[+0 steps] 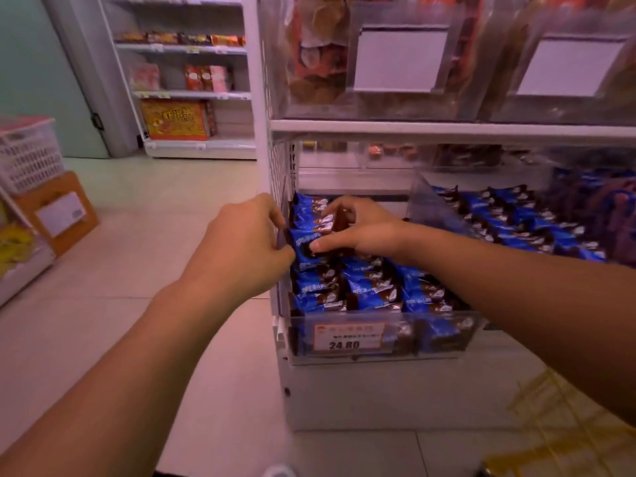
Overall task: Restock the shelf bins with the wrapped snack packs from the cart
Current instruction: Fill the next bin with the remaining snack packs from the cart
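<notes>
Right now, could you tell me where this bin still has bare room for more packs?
The free patch lies at the back of the left bin, behind the right hand and beside the clear divider. The front rows of blue snack packs are crowded, and both hands, the left hand too, grip packs at the left wall.

Shop aisle and background stock

A white perforated plastic basket [29,153] sits on a brown cardboard box with a white label [58,211] at the left, on the pale tiled floor [165,208]. Farther back, a white shelving unit [192,94] carries red and pink packets and an orange-yellow printed carton [175,119].
</notes>
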`<state>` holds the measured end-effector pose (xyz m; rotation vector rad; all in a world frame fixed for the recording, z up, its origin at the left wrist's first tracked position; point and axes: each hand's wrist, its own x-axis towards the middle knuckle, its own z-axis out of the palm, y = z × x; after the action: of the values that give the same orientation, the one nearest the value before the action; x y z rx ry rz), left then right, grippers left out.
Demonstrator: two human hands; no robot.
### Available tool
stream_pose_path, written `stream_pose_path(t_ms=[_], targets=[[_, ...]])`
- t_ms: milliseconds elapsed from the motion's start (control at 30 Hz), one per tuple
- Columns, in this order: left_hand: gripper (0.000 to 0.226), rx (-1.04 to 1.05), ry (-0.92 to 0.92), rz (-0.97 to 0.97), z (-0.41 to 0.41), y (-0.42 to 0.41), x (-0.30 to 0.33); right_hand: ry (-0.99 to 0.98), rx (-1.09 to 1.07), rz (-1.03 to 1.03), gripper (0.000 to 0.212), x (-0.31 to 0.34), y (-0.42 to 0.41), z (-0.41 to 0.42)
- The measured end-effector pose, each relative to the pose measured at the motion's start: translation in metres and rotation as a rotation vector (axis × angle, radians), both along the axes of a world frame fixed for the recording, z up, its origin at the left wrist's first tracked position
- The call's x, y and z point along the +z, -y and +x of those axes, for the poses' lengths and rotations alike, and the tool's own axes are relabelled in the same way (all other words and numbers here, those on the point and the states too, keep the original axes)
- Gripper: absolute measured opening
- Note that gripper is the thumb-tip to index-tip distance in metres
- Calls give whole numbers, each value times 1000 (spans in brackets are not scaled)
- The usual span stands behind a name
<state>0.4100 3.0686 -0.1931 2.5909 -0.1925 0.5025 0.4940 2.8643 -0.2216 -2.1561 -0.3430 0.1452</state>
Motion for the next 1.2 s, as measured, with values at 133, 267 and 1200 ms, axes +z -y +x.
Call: stream_pose_path(t_ms=[133, 267, 1200], targets=[[36, -32, 5, -7, 6, -3, -5, 294, 12, -243, 68, -16, -16, 15], [35, -37, 26, -31, 8, -6, -5, 554, 5, -659, 96, -15, -17, 21], [26, -797, 298, 208, -83, 210, 20, -76, 91, -938, 29, 59, 265, -245]])
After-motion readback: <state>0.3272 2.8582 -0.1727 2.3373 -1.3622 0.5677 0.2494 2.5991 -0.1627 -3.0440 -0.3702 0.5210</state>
